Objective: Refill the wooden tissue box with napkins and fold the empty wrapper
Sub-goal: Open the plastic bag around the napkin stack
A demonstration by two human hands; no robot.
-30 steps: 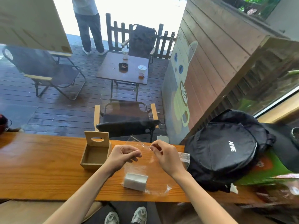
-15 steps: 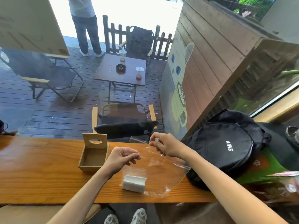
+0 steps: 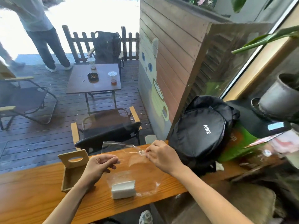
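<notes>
- Clear plastic wrapper [image 3: 129,160] lies stretched over the wooden tabletop [image 3: 32,191], its far edge lifted off the wood, most likely so the mouth can be worked open.
- Right hand [image 3: 161,156] holds that raised edge; its fingers [image 3: 149,151] are pressed together in a pinch on the crinkled film near the far side of the tabletop.
- Left hand [image 3: 98,167] hangs just above the wrapper's left side with fingers curled inward. Whether they hold any film I cannot tell, as the plastic is too transparent there.
- White napkins [image 3: 123,189], a small stack, sit at the near end of the wrapper, apparently inside it, near the front edge of the tabletop.
- Wooden tissue box [image 3: 71,173] stands just left of the left hand, its lid tilted up and the inside looking empty, so it is ready to take the stack.
- Black bag [image 3: 199,133] rests to the right, close to the right hand but apart from the wrapper.
- My judgement: the wrapper is being opened, and neither the refilling nor the folding is yet done.
</notes>
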